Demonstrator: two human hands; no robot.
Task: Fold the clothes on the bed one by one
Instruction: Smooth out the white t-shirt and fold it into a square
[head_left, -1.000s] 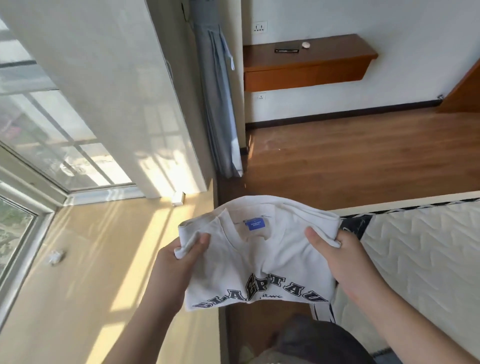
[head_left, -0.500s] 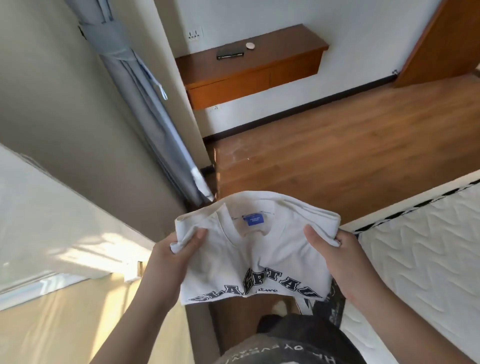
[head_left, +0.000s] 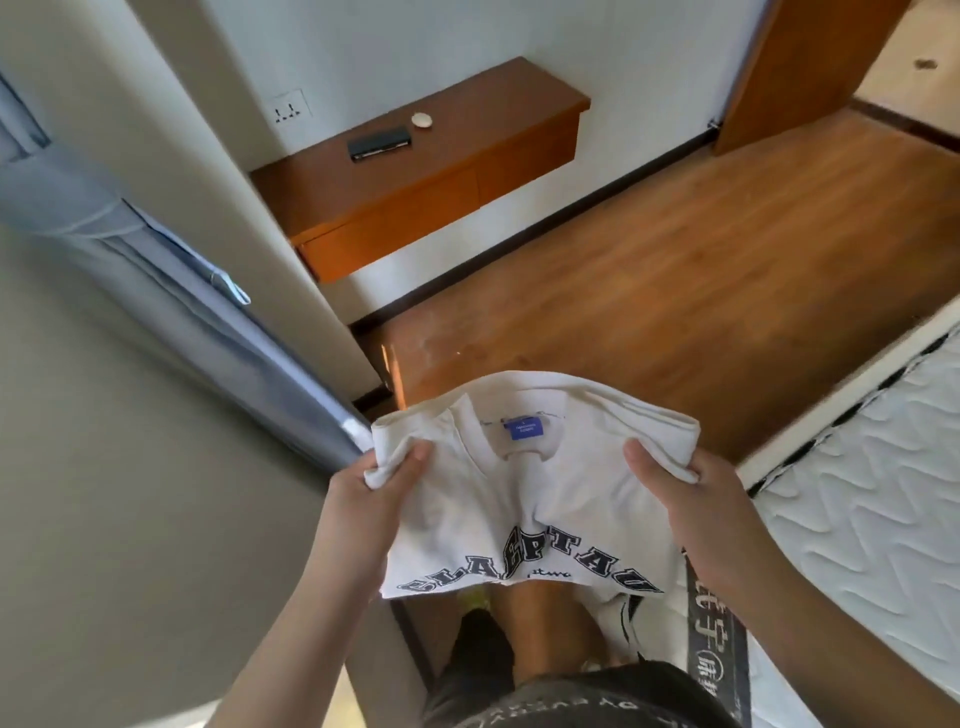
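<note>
A white T-shirt (head_left: 540, 499) with dark arched lettering and a blue neck label hangs in the air in front of me, held by its shoulders. My left hand (head_left: 374, 499) grips the bunched left shoulder. My right hand (head_left: 691, 504) grips the right shoulder, thumb on the front of the cloth. The shirt's lower part is folded up behind or hangs out of sight. The bed's white quilted mattress (head_left: 872, 493) lies at the right, beside my right arm.
A wooden wall shelf (head_left: 431, 171) with a black box (head_left: 379, 143) and a small white disc is across the wood floor (head_left: 675, 270). A grey-blue curtain (head_left: 171, 280) hangs at left beside a wall. A doorway opens at top right.
The view has swung from the window toward the shelf and doorway. Both hands keep their hold on the shirt's shoulders, which stays in front of me.
</note>
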